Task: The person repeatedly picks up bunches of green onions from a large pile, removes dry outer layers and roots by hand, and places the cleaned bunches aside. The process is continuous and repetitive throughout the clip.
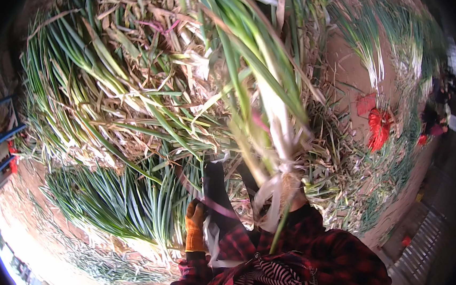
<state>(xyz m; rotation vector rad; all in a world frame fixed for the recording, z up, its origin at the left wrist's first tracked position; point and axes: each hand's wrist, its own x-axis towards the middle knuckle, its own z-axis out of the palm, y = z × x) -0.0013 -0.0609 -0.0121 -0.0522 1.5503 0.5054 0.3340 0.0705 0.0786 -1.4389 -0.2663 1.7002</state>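
A large bunch of green onions (278, 118) is raised in front of me, its leaves pointing away and its roots towards my body. Behind the root end, my right hand (300, 199) is mostly hidden and has hold of the bunch. Pale peeled skins hang from it, blurred. My left hand (195, 227) wears an orange knitted glove, fingers curled, beside my dark-clad leg (216, 191). A blurred pink strip (221, 209) passes close to that hand; whether the fingers grip it is unclear.
Heaped green onions (82, 81) with dry leaves lie ahead and left. A neater row (132, 202) lies beside my left hand. At right are a small bunch (371, 59), a red bundle of ties (378, 126) and leaf litter. Blue metal frames (5, 140) stand far left.
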